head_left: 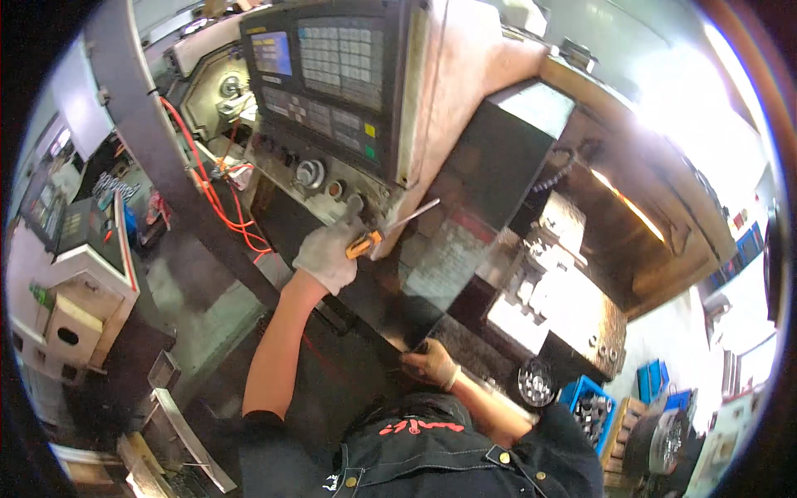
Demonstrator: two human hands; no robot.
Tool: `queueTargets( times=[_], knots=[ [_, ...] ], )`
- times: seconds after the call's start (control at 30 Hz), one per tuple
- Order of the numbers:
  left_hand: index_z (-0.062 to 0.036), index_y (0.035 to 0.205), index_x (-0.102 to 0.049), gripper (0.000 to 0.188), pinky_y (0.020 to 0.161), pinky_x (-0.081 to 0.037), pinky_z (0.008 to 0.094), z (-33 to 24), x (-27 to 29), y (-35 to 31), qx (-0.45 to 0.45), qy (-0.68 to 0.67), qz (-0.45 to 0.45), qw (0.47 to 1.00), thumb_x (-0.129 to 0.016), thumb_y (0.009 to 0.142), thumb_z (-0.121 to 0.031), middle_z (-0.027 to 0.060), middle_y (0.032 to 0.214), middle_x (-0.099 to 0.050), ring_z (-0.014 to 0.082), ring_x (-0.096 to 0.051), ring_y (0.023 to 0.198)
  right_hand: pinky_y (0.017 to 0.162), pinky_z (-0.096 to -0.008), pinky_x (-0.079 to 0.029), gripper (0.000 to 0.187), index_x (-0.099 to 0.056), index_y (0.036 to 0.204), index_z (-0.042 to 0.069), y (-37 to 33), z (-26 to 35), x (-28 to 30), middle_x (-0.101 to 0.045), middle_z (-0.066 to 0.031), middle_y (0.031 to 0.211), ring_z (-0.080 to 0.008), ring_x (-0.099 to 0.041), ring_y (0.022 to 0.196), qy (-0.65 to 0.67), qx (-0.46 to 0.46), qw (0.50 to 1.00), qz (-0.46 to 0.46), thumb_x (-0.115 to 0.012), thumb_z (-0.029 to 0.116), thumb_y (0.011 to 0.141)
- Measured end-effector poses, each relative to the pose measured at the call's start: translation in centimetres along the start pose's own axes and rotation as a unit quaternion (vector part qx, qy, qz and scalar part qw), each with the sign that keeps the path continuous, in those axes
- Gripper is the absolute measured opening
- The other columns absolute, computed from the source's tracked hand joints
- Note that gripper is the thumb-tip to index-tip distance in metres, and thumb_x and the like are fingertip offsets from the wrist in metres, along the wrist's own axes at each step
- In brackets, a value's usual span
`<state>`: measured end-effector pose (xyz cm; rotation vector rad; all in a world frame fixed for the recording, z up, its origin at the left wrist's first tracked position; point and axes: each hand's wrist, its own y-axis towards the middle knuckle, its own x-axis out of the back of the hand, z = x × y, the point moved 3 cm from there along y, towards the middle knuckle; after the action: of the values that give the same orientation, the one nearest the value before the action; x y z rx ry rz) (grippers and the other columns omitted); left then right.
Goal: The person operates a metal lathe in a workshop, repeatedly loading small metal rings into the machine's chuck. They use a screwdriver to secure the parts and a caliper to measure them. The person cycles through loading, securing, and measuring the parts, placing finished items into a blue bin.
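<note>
My left hand (330,251), in a pale work glove, is closed round a screwdriver-like tool (364,244) with an orange handle. Its thin metal shaft points up and right. The fingertips of that hand reach the lower edge of the machine's control panel (336,141), close to its knobs; whether they press one I cannot tell. Lower down, my right hand (429,365) is closed at the near edge of the dark sliding door (465,199), round what looks like its handle. The fingers partly hide that handle.
Right of the door, the lathe's open bay holds a bright metal tool block (531,290). A blue crate (591,415) of metal parts stands at lower right. Orange-red cables (217,212) hang left of the panel. Another machine (79,282) stands at far left.
</note>
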<state>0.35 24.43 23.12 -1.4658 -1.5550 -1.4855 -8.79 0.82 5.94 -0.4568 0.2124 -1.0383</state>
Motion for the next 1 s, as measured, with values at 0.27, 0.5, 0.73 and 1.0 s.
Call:
queueTargets(
  times=[0.27,0.5,0.73,1.0],
  knots=[
    [-0.0033,0.117,-0.053,0.045,0.081,-0.048,0.0352,0.7,-6.8,-5.3,0.044,-0.312,-0.122,0.941,-0.055,0.072,0.005,0.0143,0.110,-0.057,0.0288,-0.060,0.094,0.060,-0.0236,-0.043,0.035,-0.061,0.101,-0.002,0.0,-3.5,0.4,-0.062,-0.0002,0.082,-0.0067,-0.050,0.069,0.053,0.135,0.988,-0.048,-0.073,0.019,0.077],
    [-0.0006,0.099,-0.059,0.018,0.068,-0.047,0.0282,-9.0,-11.8,-15.8,0.140,-0.759,0.061,0.633,-0.051,0.082,0.002,0.0074,0.090,-0.061,0.0146,-0.058,0.082,0.050,-0.0221,-0.042,0.035,-0.062,0.107,0.003,-9.6,-5.3,3.6,-0.063,0.0003,0.080,-0.0053,-0.050,0.060,0.073,0.036,0.991,-0.103,-0.072,0.017,0.076],
    [-0.0005,0.095,-0.058,0.015,0.067,-0.047,0.0257,-17.7,-20.6,-26.9,-0.017,-0.573,0.250,0.781,-0.051,0.082,0.005,0.0060,0.086,-0.062,0.0153,-0.057,0.070,0.044,-0.0237,-0.038,0.036,-0.062,0.107,0.007,-17.6,-13.6,7.7,-0.056,0.0018,0.066,-0.0057,-0.046,0.052,0.051,0.070,0.978,-0.188,-0.071,0.020,0.075],
    [-0.0048,0.113,-0.057,0.028,0.080,-0.051,0.0288,-34.5,-26.5,-32.8,-0.266,-0.329,0.657,0.623,-0.056,0.086,-0.013,0.0066,0.099,-0.064,0.0164,-0.062,0.091,0.076,-0.0226,-0.049,0.030,-0.059,0.111,0.002,-29.1,-25.9,9.0,-0.064,-0.0042,0.099,-0.0123,-0.060,0.090,0.096,0.306,0.836,-0.446,-0.061,0.011,0.083]
  ],
)
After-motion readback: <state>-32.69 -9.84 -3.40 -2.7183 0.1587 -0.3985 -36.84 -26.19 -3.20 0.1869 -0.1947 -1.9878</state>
